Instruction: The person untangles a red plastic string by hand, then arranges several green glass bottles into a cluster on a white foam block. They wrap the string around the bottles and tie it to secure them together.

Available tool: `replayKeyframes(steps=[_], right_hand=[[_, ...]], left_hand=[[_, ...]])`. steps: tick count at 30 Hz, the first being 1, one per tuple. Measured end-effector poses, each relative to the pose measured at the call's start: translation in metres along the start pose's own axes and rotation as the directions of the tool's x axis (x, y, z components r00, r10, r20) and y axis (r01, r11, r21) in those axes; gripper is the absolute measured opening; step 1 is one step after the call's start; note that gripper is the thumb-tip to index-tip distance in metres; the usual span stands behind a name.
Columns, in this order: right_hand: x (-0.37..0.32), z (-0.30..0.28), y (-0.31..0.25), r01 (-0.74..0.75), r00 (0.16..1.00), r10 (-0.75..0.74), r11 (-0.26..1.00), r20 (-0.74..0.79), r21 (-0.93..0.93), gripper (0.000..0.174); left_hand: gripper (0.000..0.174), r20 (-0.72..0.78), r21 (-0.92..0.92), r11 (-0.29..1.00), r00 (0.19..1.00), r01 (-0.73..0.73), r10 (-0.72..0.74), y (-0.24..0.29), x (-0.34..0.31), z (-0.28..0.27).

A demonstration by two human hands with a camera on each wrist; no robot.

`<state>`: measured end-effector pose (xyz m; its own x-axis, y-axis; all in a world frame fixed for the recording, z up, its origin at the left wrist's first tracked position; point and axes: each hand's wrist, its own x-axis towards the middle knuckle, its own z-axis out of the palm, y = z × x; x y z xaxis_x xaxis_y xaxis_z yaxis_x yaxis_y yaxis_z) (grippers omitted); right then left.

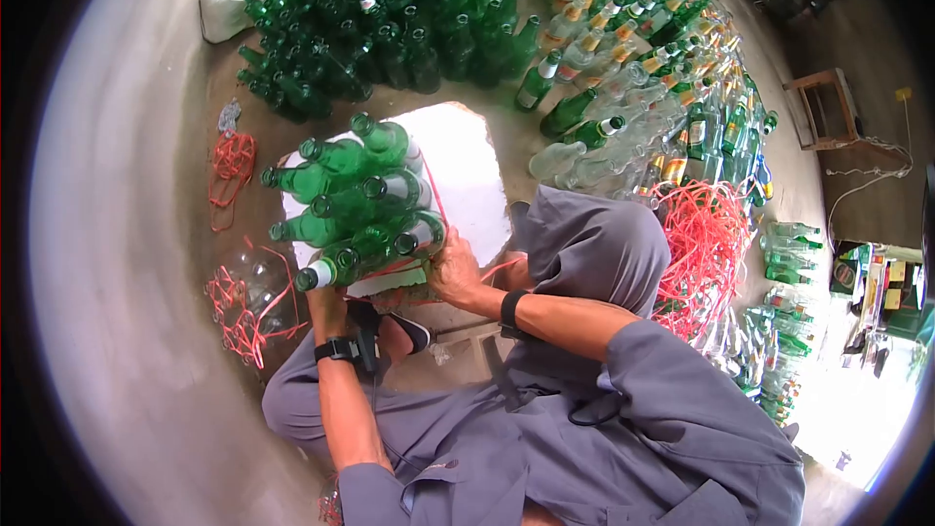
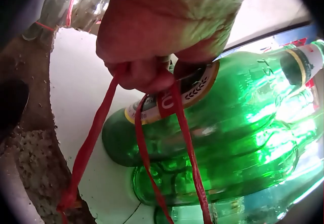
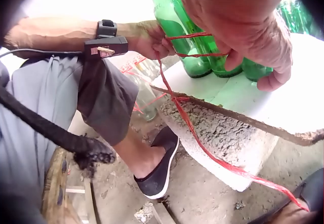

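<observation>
Fingers of the left hand are pinching the red ribbon low against a labelled bottle, and over on the other side the right hand is reaching round the bottles with bent fingers, touching the ribbon; whether they are gripping it, we cannot tell. The green bottles are standing packed together on the white board, itself lying on a rough pale block, just in front of the person. Two strands are crossing the bottles between the hands, and another is running down from the left hand towards a foot. All around, things are crowding in: dark green bottles beyond the board, clear bottles over to the right, a big ribbon heap beside the right knee, and a smaller tangle on the floor at left. In the head view the bottles are partly hiding the left fingers. The bundled bottles are pointing their necks up, their long axes running roughly upright, bases down on the board.
</observation>
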<state>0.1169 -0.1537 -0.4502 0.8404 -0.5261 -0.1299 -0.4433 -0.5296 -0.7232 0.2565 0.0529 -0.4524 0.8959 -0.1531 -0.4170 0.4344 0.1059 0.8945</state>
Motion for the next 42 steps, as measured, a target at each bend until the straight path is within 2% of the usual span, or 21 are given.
replayKeyframes(steps=[1, 2, 4, 8, 9, 11, 12, 13, 14, 16, 18, 20, 22, 23, 27, 29, 32, 34, 36, 38, 42], right_hand=[[0.001, -0.005, -0.005, -0.054, 0.996, 0.054, 0.999, 0.067, 0.002, 0.031], [0.001, -0.007, -0.005, -0.109, 0.985, 0.108, 0.994, 0.134, 0.001, 0.029], [-0.001, -0.009, -0.006, -0.079, 0.99, 0.079, 0.997, 0.117, -0.006, 0.03], [0.0, -0.017, -0.009, -0.114, 0.977, 0.114, 0.993, 0.179, -0.012, 0.031], [0.0, -0.017, -0.011, -0.139, 0.974, 0.143, 0.99, 0.173, -0.036, 0.031], [-0.002, -0.021, -0.014, -0.156, 0.969, 0.163, 0.986, 0.187, -0.055, 0.032], [-0.003, -0.022, -0.013, -0.183, 0.952, 0.196, 0.98, 0.234, -0.077, 0.033], [-0.006, -0.025, -0.015, -0.205, 0.932, 0.224, 0.974, 0.286, -0.097, 0.035], [-0.011, -0.028, -0.014, -0.163, 0.928, 0.188, 0.981, 0.32, -0.104, 0.037], [-0.015, -0.027, -0.014, -0.212, 0.879, 0.225, 0.974, 0.42, -0.08, 0.04], [-0.017, -0.027, -0.013, -0.192, 0.867, 0.204, 0.979, 0.455, -0.072, 0.04], [-0.015, -0.026, -0.013, -0.177, 0.858, 0.187, 0.982, 0.478, -0.066, 0.041], [-0.014, -0.021, -0.011, -0.159, 0.893, 0.13, 0.987, 0.43, 0.033, 0.037], [-0.017, 0.017, 0.022, 0.046, 0.918, -0.053, 0.999, 0.392, 0.028, 0.038], [-0.018, 0.011, 0.006, 0.095, 0.892, -0.13, 0.99, 0.433, 0.103, 0.035], [-0.024, 0.002, -0.012, 0.033, 0.84, -0.213, 0.939, 0.499, 0.343, 0.03], [-0.029, -0.001, -0.038, 0.045, 0.763, -0.21, 0.961, 0.611, 0.274, 0.033], [-0.028, 0.004, -0.044, 0.141, 0.746, -0.265, 0.96, 0.611, 0.244, 0.035], [-0.03, 0.014, -0.043, -0.024, 0.793, -0.197, 0.936, 0.577, 0.352, 0.035], [-0.024, 0.031, -0.033, 0.002, 0.789, -0.204, 0.944, 0.58, 0.33, 0.034], [-0.015, 0.041, -0.041, -0.004, 0.821, -0.215, 0.925, 0.529, 0.381, 0.032]], left_hand=[[0.04, 0.025, 0.007, 1.0, 1.0, 0.012, -0.012, -0.003, 0.003, -0.009], [0.04, 0.035, 0.012, 1.0, 0.999, 0.01, -0.01, 0.001, 0.003, -0.012], [0.036, 0.13, -0.045, 0.996, 0.989, 0.076, -0.069, 0.009, 0.002, -0.014], [0.035, 0.018, 0.007, 1.0, 1.0, 0.026, -0.026, 0.015, -0.005, 0.0], [0.027, -0.046, 0.06, 0.998, 0.999, 0.007, -0.005, 0.015, -0.006, 0.005], [0.022, 0.003, 0.114, 0.993, 1.0, -0.015, 0.015, 0.018, -0.005, 0.007], [0.018, 0.051, 0.168, 0.985, 0.998, -0.036, 0.027, 0.019, -0.006, 0.003], [0.011, -0.075, 0.225, 0.974, 0.997, 0.015, 0.002, 0.022, -0.01, 0.011], [0.012, -0.079, 0.199, 0.98, 0.996, -0.03, 0.047, 0.011, -0.007, 0.005], [0.016, -0.125, 0.285, 0.959, 0.991, -0.008, 0.045, 0.002, -0.001, -0.005], [0.017, -0.16, 0.34, 0.937, 0.987, 0.085, -0.031, 0.002, -0.001, -0.006], [0.018, -0.209, 0.271, 0.96, 0.978, 0.074, -0.017, 0.007, -0.01, 0.005], [0.019, -0.114, 0.494, 0.821, 0.958, 0.285, -0.264, 0.024, -0.027, 0.009], [0.021, -0.096, 0.462, 0.84, 0.957, 0.285, -0.272, 0.015, -0.028, 0.004], [0.023, -0.025, 0.374, 0.883, 0.955, 0.284, -0.297, 0.026, -0.042, 0.003], [0.023, 0.006, 0.36, 0.884, 0.947, 0.299, -0.322, 0.038, -0.047, 0.007], [0.029, -0.025, 0.372, 0.87, 0.94, 0.325, -0.34, 0.04, -0.044, 0.0], [0.029, -0.01, 0.38, 0.887, 0.96, 0.263, -0.281, 0.036, -0.044, -0.003], [0.028, 0.005, 0.393, 0.897, 0.975, 0.204, -0.224, 0.026, -0.039, -0.01], [0.027, 0.049, 0.354, 0.927, 0.988, 0.123, -0.149, 0.011, -0.029, -0.021], [0.024, -0.099, 0.39, 0.919, 0.995, 0.049, -0.011, 0.027, -0.03, -0.025]])
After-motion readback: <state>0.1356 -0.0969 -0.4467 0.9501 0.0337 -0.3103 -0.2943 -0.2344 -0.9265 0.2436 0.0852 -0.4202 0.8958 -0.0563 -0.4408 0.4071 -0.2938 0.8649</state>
